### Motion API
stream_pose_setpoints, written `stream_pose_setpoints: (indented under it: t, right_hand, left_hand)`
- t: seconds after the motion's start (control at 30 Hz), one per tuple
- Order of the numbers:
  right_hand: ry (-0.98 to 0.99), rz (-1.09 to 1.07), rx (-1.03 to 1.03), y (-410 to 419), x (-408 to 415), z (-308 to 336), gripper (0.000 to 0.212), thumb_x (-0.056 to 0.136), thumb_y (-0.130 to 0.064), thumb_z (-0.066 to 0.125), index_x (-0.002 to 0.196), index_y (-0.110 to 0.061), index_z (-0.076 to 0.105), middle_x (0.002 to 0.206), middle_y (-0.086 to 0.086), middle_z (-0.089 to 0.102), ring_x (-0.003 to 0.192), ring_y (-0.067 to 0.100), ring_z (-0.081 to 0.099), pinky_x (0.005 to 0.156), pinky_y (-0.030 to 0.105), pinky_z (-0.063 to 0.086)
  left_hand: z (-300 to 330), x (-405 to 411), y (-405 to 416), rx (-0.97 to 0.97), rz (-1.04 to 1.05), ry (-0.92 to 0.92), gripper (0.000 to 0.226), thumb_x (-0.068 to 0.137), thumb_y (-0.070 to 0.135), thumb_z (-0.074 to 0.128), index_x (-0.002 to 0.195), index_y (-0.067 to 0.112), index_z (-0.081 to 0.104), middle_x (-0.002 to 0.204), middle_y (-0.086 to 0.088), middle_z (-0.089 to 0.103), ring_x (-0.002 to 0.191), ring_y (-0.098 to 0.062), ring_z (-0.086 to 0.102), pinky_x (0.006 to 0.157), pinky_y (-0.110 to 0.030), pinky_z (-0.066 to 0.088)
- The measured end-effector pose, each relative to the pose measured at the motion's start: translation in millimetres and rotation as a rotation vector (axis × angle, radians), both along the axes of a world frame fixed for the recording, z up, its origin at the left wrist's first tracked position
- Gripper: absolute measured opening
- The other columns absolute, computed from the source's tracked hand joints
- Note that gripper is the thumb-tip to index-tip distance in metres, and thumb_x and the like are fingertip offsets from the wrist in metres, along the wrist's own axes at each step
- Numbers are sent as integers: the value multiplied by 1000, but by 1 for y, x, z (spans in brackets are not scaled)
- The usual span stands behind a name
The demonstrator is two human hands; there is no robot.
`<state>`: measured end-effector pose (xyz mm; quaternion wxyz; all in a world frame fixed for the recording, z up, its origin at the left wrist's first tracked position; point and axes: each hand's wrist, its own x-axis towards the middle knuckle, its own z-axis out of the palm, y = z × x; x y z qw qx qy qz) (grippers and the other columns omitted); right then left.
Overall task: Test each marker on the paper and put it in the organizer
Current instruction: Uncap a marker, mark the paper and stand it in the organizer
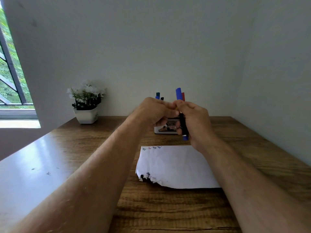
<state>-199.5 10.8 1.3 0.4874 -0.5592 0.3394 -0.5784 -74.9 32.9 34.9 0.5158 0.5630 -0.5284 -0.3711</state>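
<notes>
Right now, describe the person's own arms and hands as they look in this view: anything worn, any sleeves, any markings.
Both forearms run bare from the bottom edge of the view up to the hands, with no sleeves visible. The left hand and right hand wear no gloves, and no watch, bracelet or ring shows on either wrist or on the fingers in view. No marks or tattoos can be made out.

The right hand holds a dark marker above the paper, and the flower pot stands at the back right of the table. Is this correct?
Not quite. The head view shows the flower pot at the back left of the table, near the window, not the back right. The rest holds: the right hand holds a dark marker above the paper.
</notes>
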Motion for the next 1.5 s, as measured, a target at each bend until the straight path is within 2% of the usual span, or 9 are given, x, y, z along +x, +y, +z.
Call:
stream_pose_setpoints:
  t: [0.27,0.5,0.67,0.9,1.17,1.23,1.3,1.37,1.5]
  right_hand:
    - [348,-148,-228,-4,1,-5,31,101,-33,48,119,-17,67,78,-8,63,62,1,56,51,10,40]
    - [516,-275,-354,-5,-1,-7,33,98,-41,52,96,-17,74,67,-13,61,53,-15,56,44,4,38]
    - [581,-307,-391,-2,2,-6,35,98,-43,51,94,-16,73,64,-17,57,50,-3,57,44,3,37]
    - [522,-346,-404,3,3,-2,43,99,-45,46,71,-18,63,59,-7,57,48,4,53,41,6,36]
    - [392,-344,-375,-2,1,-7,48,100,-45,42,86,-8,68,73,-3,66,66,7,65,46,9,44]
    - [359,-337,-336,-3,2,-7,43,103,-42,40,93,-13,70,74,-4,64,66,7,63,47,12,43]
    - [329,-311,-263,-6,2,-9,37,104,-35,38,106,-14,69,72,-3,62,61,7,57,51,17,42]
    - [268,-256,-205,-8,2,-10,30,104,-30,41,124,-18,60,80,3,65,58,9,55,51,24,41]
    - [144,-159,-125,-3,-2,-6,22,102,-16,43,118,-27,55,96,14,66,45,13,56,38,24,44]
  left_hand:
    - [2,-4,-8,-112,138,251,32,83,41,75,87,9,72,75,-2,72,64,-13,64,73,-29,59]
    - [-4,-1,-13,-133,190,243,28,86,35,73,81,8,71,58,1,65,54,-11,57,67,-27,57]
    - [-3,1,-11,-143,217,249,27,86,32,73,83,6,71,62,-2,65,53,-11,58,62,-25,58]
    - [2,7,-8,-176,226,429,21,90,26,69,85,6,68,59,-2,64,46,-9,56,48,-21,53]
    - [4,0,-4,-49,184,490,22,98,20,43,92,5,59,72,-10,70,60,-17,62,60,-28,57]
    - [7,-3,-2,-44,244,262,21,99,17,39,90,5,54,68,-11,66,58,-19,59,58,-30,53]
    - [8,0,-3,-54,282,-467,11,98,13,47,96,6,55,75,-9,63,65,-19,61,60,-30,53]
    - [10,-3,3,-12,224,-925,8,100,12,46,92,12,48,78,-4,53,64,-14,52,56,-25,43]
    - [16,-2,13,351,-98,-790,28,93,17,41,65,18,39,60,1,41,47,-11,30,47,-23,26]
